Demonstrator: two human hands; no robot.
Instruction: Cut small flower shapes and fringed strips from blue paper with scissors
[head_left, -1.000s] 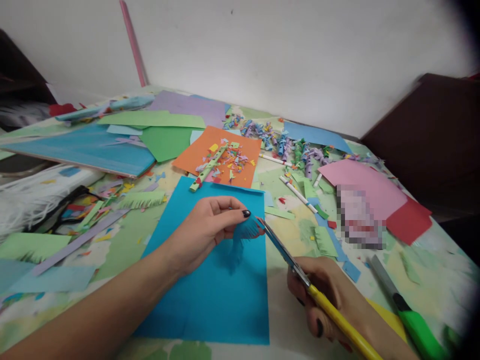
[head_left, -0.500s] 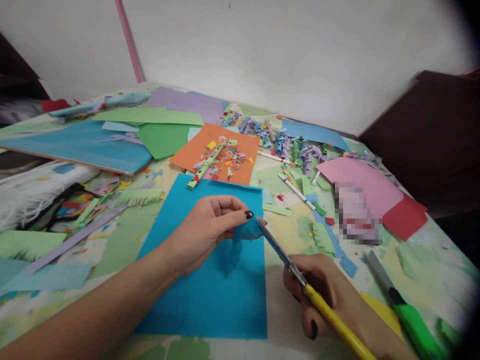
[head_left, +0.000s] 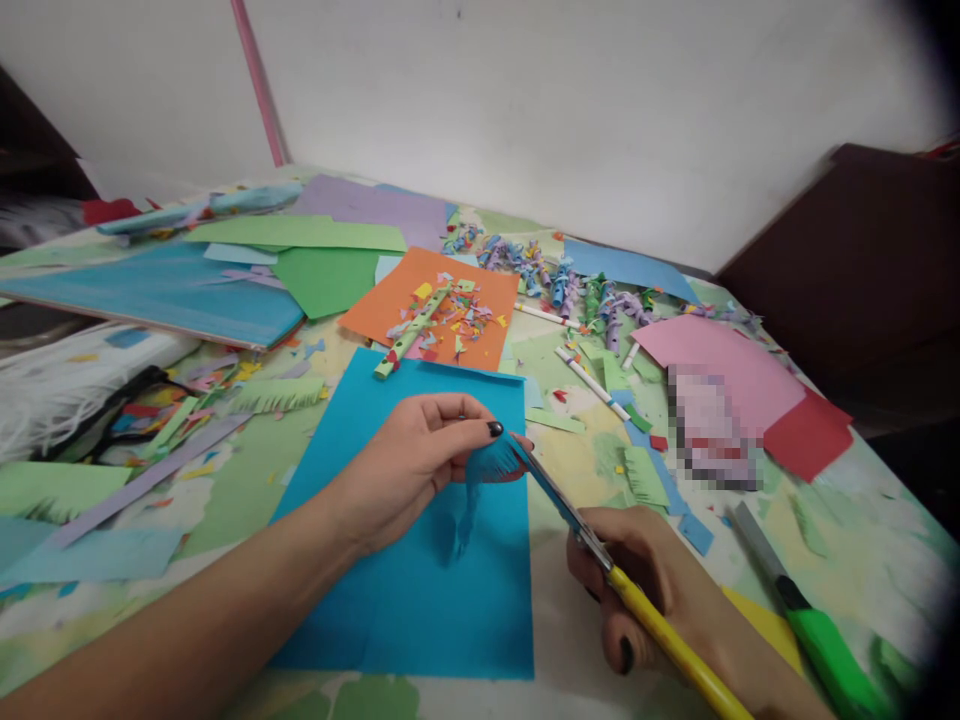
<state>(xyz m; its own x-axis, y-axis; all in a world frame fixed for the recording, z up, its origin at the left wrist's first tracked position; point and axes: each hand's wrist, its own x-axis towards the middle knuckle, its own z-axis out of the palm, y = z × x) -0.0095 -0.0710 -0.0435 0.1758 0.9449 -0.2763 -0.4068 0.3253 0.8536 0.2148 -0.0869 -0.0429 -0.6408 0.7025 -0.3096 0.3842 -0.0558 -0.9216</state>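
My left hand (head_left: 442, 440) pinches a small strip of blue paper (head_left: 491, 462) between thumb and fingers. Fine fringe cuts run along the strip's lower edge, and part of it hides behind my fingers. In my right hand (head_left: 637, 580) are scissors (head_left: 589, 540) with a yellow handle. Their blades point up and left, with the tips at the strip's right end; whether the blades are parted is hard to make out. Beneath my left hand lies a sheet of bright blue paper (head_left: 420, 600) on the table.
An orange sheet (head_left: 367, 310) holds paper scraps and a spotted green paper tube (head_left: 401, 352). Curled paper pieces (head_left: 559, 285) lie at the back. To the right are pink paper (head_left: 720, 350) and a green-handled knife (head_left: 832, 645). A blue board (head_left: 187, 300) is at left.
The fringed strip has shifted slightly in my left fingers, its fringe hanging a little differently. Both hands and the scissors stay almost in place.
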